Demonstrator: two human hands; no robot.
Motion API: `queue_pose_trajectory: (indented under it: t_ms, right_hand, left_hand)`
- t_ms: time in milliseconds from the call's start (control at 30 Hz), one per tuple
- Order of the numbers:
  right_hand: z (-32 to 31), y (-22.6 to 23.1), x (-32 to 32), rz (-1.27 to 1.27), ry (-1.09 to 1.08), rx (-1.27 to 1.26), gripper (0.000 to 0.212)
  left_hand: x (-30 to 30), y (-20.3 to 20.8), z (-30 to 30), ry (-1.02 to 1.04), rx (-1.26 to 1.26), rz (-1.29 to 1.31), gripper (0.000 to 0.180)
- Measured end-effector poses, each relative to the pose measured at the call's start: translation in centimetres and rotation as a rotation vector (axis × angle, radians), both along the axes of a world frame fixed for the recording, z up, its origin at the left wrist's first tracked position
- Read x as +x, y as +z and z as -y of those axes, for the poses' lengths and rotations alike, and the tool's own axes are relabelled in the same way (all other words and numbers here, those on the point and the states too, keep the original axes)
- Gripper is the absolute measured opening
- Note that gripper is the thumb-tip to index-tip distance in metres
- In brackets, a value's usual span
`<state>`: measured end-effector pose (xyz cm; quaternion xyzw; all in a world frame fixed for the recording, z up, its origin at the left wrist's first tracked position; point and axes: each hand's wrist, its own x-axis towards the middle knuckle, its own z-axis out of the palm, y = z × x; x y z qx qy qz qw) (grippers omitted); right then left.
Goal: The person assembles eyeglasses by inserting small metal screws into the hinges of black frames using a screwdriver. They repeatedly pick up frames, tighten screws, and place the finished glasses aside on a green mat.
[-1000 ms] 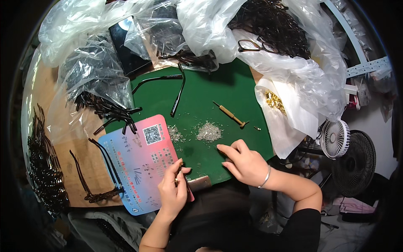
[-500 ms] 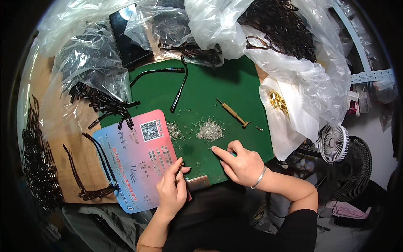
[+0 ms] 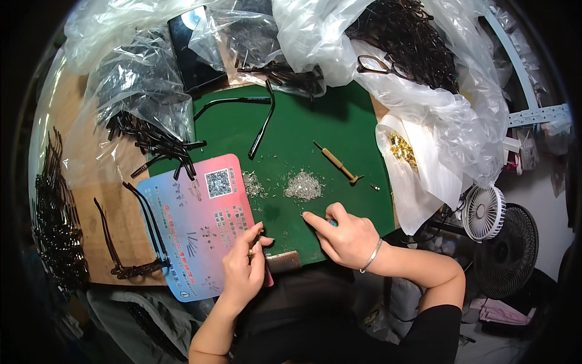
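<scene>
My right hand (image 3: 350,238) is over the green mat (image 3: 345,124), with its index finger stretched down to the surface. Its other fingers are curled round a thing of which only a small blue part (image 3: 333,222) shows. Just beyond that fingertip lies a heap of tiny silvery screws (image 3: 304,185). A second, looser scatter of small metal pieces (image 3: 252,184) sits to its left. My left hand (image 3: 244,270) is closed above the edge of a pink and blue printed card (image 3: 200,242). A small gold-coloured bit shows among its fingers; its kind is hidden.
A brass-coloured screwdriver (image 3: 335,162) and two black spectacle temples (image 3: 260,126) lie on the mat. Black temples (image 3: 163,148) spill from a plastic bag at left. A spectacle frame (image 3: 136,267) rests partly on the card. Gold parts (image 3: 401,151) fill a white bag; fans (image 3: 483,212) stand right.
My left hand has moved slightly left and down. My right index fingertip has shifted slightly left on the mat. The whole view has shifted a little.
</scene>
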<state>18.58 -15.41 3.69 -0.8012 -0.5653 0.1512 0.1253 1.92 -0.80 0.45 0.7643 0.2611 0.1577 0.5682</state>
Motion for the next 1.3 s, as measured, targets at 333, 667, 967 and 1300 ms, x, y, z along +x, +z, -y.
queue_pose_trajectory:
  t_ms: [333,667,967,1300]
  right_hand:
    - [-0.2,-0.3,0.0,-0.005,0.031,-0.021,0.05]
    - [-0.6,0.0,-0.6,0.003,0.046,-0.065,0.051]
    - [-1.8,1.5,-1.9,-0.712,-0.017,-0.11,0.038]
    - [-4.2,1.5,-2.3,-0.776,0.043,-0.17,0.034]
  left_hand:
    - [-1.3,1.3,0.5,0.12,-0.505,-0.056,0.027]
    - [-1.5,0.7,0.1,0.044,-0.533,-0.056,0.026]
    - [-1.0,-0.3,1.5,0.06,0.056,-0.015,0.027]
    - [-0.4,-0.9,1.8,0.139,0.33,0.014,0.027]
